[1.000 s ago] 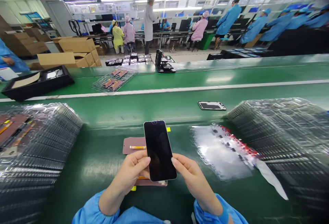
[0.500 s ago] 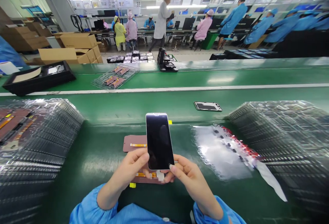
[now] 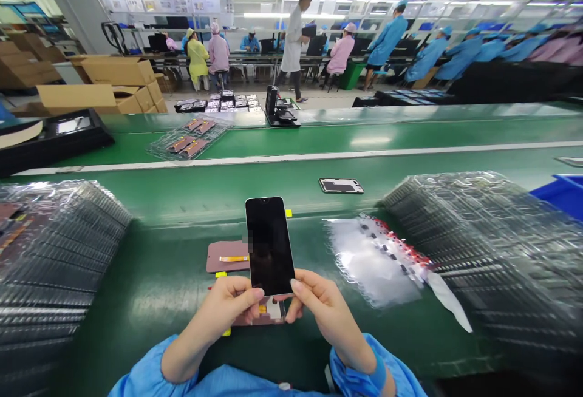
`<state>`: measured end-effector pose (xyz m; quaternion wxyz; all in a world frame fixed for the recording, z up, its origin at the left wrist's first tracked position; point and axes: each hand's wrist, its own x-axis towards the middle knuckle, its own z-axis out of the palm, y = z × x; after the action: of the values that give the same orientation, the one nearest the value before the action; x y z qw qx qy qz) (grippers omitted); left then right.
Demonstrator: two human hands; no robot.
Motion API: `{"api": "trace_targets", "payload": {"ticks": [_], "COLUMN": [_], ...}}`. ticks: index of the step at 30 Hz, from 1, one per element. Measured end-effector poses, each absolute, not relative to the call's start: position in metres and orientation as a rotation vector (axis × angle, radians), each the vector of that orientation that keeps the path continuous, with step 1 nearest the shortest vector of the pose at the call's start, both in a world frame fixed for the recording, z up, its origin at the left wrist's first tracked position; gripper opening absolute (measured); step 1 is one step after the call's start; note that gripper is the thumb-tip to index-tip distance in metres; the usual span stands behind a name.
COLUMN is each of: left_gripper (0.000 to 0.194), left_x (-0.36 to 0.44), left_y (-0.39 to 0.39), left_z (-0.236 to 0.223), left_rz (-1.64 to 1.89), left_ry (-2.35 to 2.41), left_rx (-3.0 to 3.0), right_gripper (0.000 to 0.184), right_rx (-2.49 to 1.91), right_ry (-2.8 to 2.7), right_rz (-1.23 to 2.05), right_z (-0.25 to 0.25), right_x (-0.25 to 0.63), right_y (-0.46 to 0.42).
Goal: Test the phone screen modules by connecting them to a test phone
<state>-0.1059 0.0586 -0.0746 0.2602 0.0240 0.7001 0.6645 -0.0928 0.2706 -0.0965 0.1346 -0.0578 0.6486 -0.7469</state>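
Observation:
A smartphone screen (image 3: 269,245), dark with a thin pale rim, is held up tilted in front of me. My left hand (image 3: 232,303) pinches its lower left corner between thumb and fingers. At the lower right corner my right hand (image 3: 316,300) grips it the same way, thumb on the front. Under and behind it, a brown display panel (image 3: 226,251) with an orange flex cable lies on the green mat. Another brown panel (image 3: 255,319) shows partly below the screen, mostly covered by my hands. Small yellow tabs stick out beside these panels.
Tall stacks of clear plastic trays stand at left (image 3: 91,221) and right (image 3: 455,215). Clear film sheets (image 3: 368,257) with red and black tabs lie right of my hands. A phone frame (image 3: 340,186) rests farther back. Across the belt are a tray of panels (image 3: 191,137) and a black fixture (image 3: 280,111).
My view has turned slightly right, so the surroundings shift left. Both hands keep hold of the smartphone screen. A walking person in white in the background has moved on to the right.

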Motion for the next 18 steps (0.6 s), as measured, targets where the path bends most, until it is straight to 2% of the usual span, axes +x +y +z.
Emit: {"api": "trace_targets", "payload": {"ticks": [4, 6, 8, 11, 13, 16, 18], "left_gripper": [0.057, 0.061, 0.049, 0.024, 0.017, 0.039, 0.056], "left_x": [-0.130, -0.149, -0.173, -0.214, -0.245, -0.290, -0.312], "left_y": [0.047, 0.040, 0.033, 0.022, 0.014, 0.001, -0.009], "left_z": [-0.072, -0.069, -0.068, -0.070, -0.074, -0.083, -0.089], "left_rz": [1.951, 2.107, 2.148, 2.170, 2.239, 2.347, 2.381], "left_ry": [1.743, 1.649, 1.630, 1.712, 1.785, 1.929, 2.051], "left_rx": [0.304, 0.168, -0.073, -0.248, -0.314, -0.506, -0.648], "right_gripper": [0.050, 0.053, 0.058, 0.056, 0.047, 0.052, 0.060], "right_rx": [-0.190, -0.239, -0.273, -0.365, -0.660, -1.239, -1.421], "right_ry": [1.785, 1.759, 1.820, 2.265, 2.673, 2.995, 3.097], "right_rz": [-2.145, -2.078, -1.976, -1.738, -1.424, -0.851, -0.614], "right_z": [-0.101, -0.108, -0.119, -0.136, -0.146, -0.160, -0.169], "right_x": [-0.100, -0.105, -0.108, -0.107, -0.102, -0.092, -0.087], "right_y": [0.269, 0.267, 0.263, 0.257, 0.255, 0.251, 0.249]}}
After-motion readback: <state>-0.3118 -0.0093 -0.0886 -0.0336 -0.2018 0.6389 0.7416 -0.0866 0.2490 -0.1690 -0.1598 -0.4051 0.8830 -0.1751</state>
